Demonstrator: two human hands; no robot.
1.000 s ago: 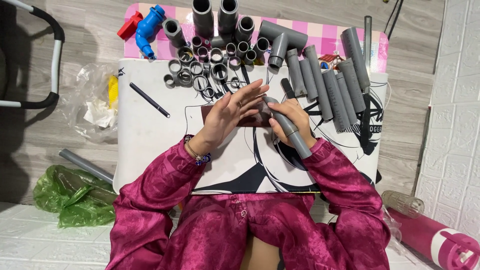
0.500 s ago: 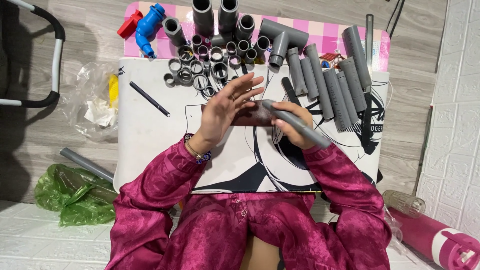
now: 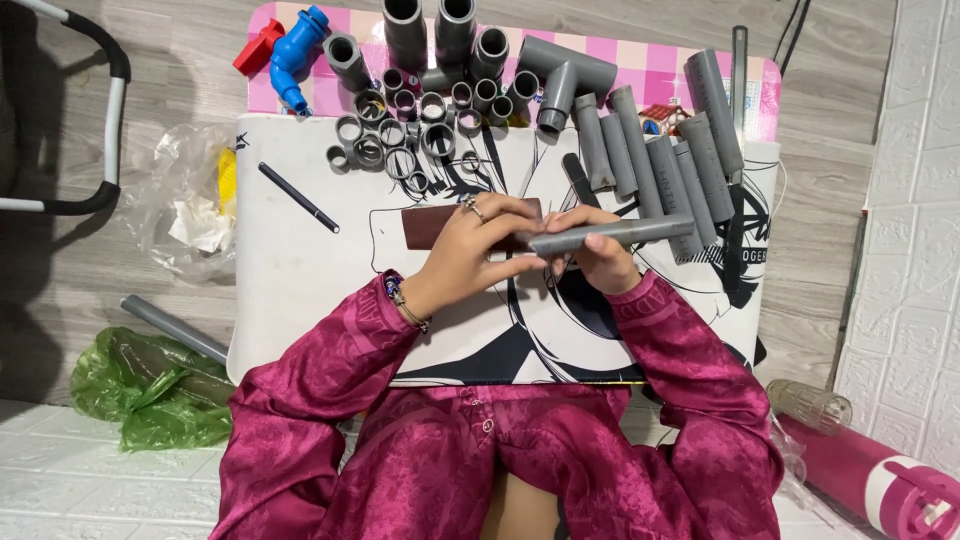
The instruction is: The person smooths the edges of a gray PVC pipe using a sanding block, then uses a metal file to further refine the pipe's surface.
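View from above of a seated person in magenta sleeves at a white board printed with a black line drawing. Nearest the body, the left hand lies with fingers extended and close together, a ring on one finger and a beaded bracelet at the wrist; its fingertips meet the near end of a short grey pipe. The right hand grips this pipe from below, thumb on top, holding it roughly level just above the board's centre. Under the left hand's fingers lies a dark brown rectangular sheet, partly covered. A black pen lies on the board to the left. Farther off, loose grey rings and couplings crowd the board's far edge; a row of grey pipe lengths lies at far right. Beyond, on a pink checked mat, lie a grey tee fitting and a blue valve.
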